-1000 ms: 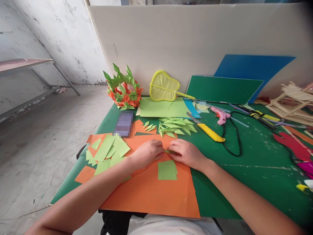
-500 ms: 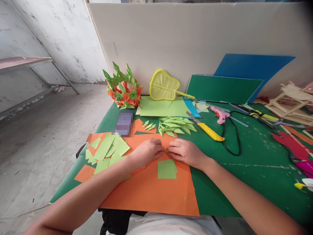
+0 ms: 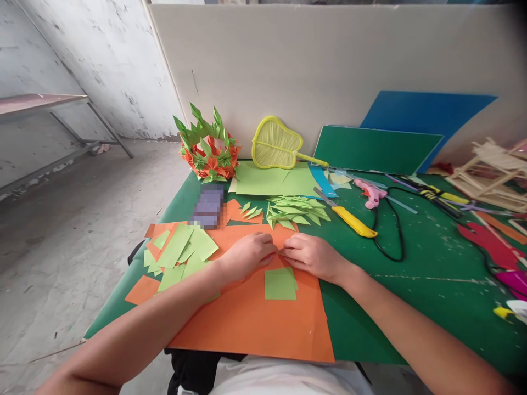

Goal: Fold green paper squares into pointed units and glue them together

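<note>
My left hand [image 3: 246, 255] and my right hand [image 3: 312, 255] meet fingertip to fingertip over a large orange sheet [image 3: 255, 323] on the green table [image 3: 428, 274]. Both pinch a small light-green paper piece that is almost hidden between the fingers. Just below the hands lies a stack of light-green paper squares [image 3: 280, 283]. A heap of cut light-green rectangles [image 3: 181, 251] sits left of my left hand. Behind the hands is a pile of folded green paper points [image 3: 297, 212].
At the back stand a green-and-orange paper crown [image 3: 209, 149], a yellow fan [image 3: 275, 146], light-green sheets [image 3: 275, 180]. A yellow utility knife [image 3: 349, 219], pink glue gun [image 3: 370, 193] with black cord, and wooden stick frame [image 3: 494, 173] lie to the right. The table edge drops off at left.
The hands have drawn slightly closer together and the green piece between them is now more covered by the fingers. Nothing else has moved.
</note>
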A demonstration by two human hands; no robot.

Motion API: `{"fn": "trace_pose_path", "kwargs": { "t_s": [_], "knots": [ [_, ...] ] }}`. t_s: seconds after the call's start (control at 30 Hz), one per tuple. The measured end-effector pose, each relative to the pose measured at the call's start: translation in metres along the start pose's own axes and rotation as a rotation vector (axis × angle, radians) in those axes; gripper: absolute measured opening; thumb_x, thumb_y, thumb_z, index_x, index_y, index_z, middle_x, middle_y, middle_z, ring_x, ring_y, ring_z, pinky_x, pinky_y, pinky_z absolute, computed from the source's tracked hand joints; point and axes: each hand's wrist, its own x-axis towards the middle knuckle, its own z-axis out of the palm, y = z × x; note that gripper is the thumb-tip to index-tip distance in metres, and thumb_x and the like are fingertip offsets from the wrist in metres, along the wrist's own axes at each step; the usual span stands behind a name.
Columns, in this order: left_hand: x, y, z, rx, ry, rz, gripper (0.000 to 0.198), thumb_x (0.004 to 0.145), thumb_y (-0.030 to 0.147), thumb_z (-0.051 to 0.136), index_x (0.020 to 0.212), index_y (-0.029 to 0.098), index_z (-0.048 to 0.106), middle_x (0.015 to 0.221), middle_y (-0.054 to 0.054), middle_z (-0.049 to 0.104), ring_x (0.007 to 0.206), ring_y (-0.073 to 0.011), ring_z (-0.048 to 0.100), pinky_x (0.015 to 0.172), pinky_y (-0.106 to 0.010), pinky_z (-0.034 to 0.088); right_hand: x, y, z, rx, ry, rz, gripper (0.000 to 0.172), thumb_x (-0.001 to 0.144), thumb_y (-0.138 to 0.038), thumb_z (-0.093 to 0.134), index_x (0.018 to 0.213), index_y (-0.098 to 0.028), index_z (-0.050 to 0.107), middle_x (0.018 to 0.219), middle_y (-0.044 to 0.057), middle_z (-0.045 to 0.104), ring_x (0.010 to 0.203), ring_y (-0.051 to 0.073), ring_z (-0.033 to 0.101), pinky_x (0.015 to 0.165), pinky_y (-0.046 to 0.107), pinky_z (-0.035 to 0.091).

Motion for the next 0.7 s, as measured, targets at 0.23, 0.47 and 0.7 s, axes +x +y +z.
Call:
{"fn": "trace_pose_path", "kwargs": {
  "t_s": [0.23, 0.47, 0.7],
  "knots": [
    [0.005, -0.005, 0.004, 0.237, -0.041, 0.195, 0.030, 0.097, 0.012, 0.036, 0.075, 0.016, 0.057, 0.078, -0.004, 0.053, 0.070, -0.0159, 0.045, 0.062, -0.028, 0.032, 0.000, 0.002, 0.000, -0.048, 0.021, -0.023, 0.028, 0.098, -0.024, 0.040, 0.099, -0.018, 0.068, 0.097, 0.009, 0.064, 0.093, 0.020, 0.055, 0.075, 0.032, 0.049],
    [0.008, -0.012, -0.003, 0.305, -0.034, 0.354, 0.031, 0.094, 0.007, 0.038, 0.070, 0.016, 0.055, 0.077, -0.005, 0.053, 0.070, -0.0164, 0.046, 0.061, -0.031, 0.031, 0.000, 0.003, 0.001, -0.078, 0.018, -0.051, 0.030, 0.099, -0.023, 0.039, 0.096, -0.019, 0.070, 0.087, 0.007, 0.063, 0.083, 0.019, 0.051, 0.070, 0.031, 0.045],
    [0.002, -0.017, -0.003, 0.073, 0.027, 0.234, 0.026, 0.095, 0.017, 0.042, 0.075, 0.017, 0.059, 0.077, -0.004, 0.055, 0.073, -0.0150, 0.051, 0.063, -0.027, 0.035, 0.002, 0.002, -0.002, -0.109, 0.025, -0.071, 0.030, 0.098, -0.023, 0.042, 0.089, -0.019, 0.070, 0.084, 0.007, 0.063, 0.083, 0.019, 0.050, 0.072, 0.032, 0.043]
  ]
}}
